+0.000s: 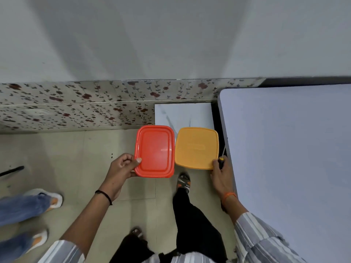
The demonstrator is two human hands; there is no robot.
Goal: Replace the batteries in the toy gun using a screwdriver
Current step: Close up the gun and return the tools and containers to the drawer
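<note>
Two lidded boxes are carried level toward the table (288,149). The red box (154,151) is pinched at its near corner by the left hand (121,168), well left of the table. The yellow box (196,148), just beside the table edge, is gripped by the right hand (220,173) together with the screwdriver (221,160). The toy gun is not visible. Judged best: the boxes are set flat on the table before either grip is released, the screwdriver tip kept away from the lids.

Left hand (122,168) curled, thumb on top pinching; right hand (220,172) curled, gripping; both forearms reach forward, wrists banded.
</note>
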